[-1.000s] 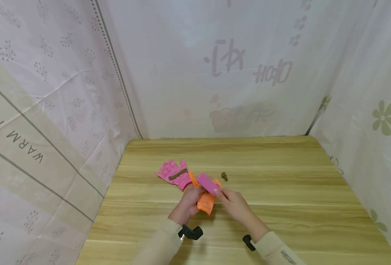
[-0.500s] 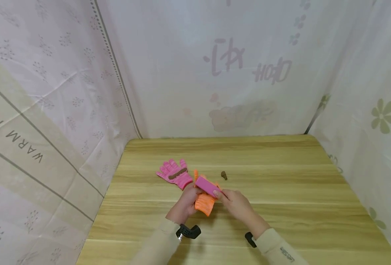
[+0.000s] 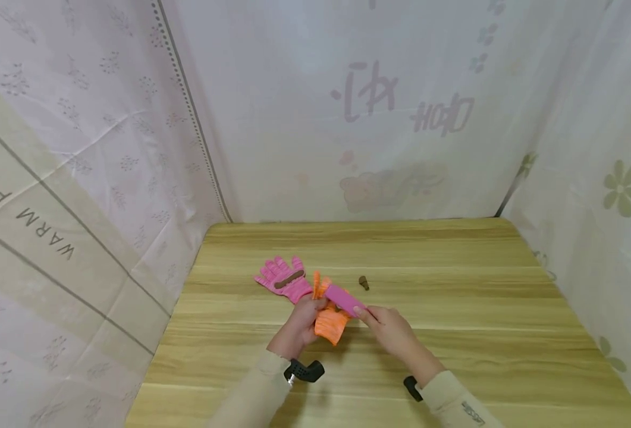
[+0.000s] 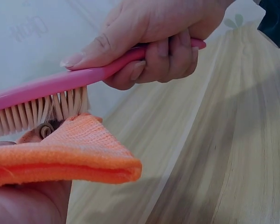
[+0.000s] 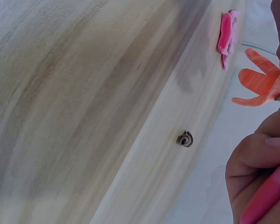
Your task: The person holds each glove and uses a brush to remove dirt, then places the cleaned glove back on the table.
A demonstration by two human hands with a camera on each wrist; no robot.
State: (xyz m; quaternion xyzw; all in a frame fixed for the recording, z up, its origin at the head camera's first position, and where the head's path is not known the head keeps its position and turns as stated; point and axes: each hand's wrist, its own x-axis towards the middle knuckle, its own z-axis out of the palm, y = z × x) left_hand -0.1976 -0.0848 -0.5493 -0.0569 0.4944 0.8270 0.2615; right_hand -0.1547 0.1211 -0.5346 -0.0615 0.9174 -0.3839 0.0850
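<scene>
My left hand point(image 3: 300, 326) holds an orange knitted glove point(image 3: 331, 326) above the table, its cuff toward me. In the left wrist view a brown, rolled-up piece point(image 4: 45, 130) lies on the glove, partly under the bristles. My right hand point(image 3: 392, 334) grips the handle of a pink brush point(image 3: 344, 301). Its pale bristles point(image 4: 42, 109) face down against the glove and the brown piece. A pink knitted glove point(image 3: 285, 280) with a brown strip point(image 3: 289, 279) across it lies flat, just beyond my left hand.
Another small brown piece point(image 3: 364, 283) lies on the wooden table point(image 3: 454, 285), beyond the brush; its end looks coiled in the right wrist view. Printed curtains point(image 3: 272, 119) stand behind the table and at both sides.
The brush shifts a little left over the orange glove, then back to the right with my right hand. The orange glove tilts slightly in my left hand. The pink glove stays in place.
</scene>
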